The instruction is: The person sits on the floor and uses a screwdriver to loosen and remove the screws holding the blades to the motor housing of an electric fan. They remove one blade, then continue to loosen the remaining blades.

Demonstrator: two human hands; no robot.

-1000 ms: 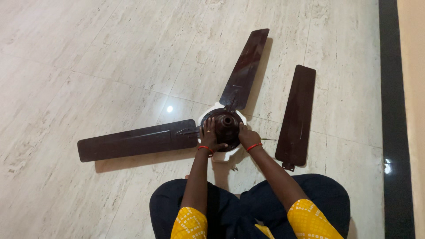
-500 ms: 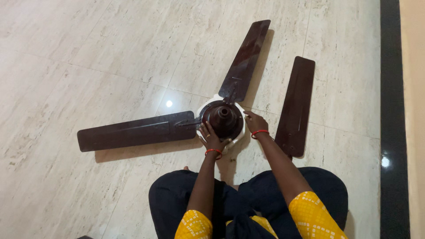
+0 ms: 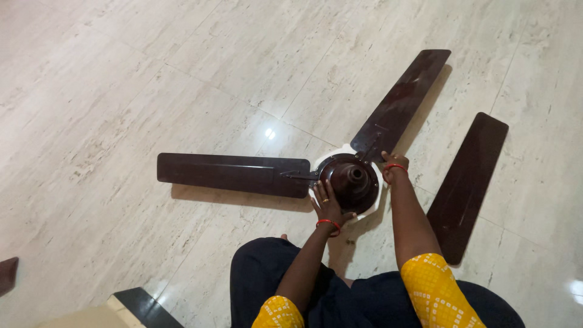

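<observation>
The brown fan motor sits on its white base on the pale tiled floor, just in front of the seated person's knees, with two blades bolted on: one pointing left, one pointing up and right. The left hand rests flat and open on the motor's near edge, as it did half a second ago. The right hand has shifted round to the far right rim by the upper blade's bracket; whether its fingers are closed there I cannot tell. The loose third blade lies well apart on the right.
</observation>
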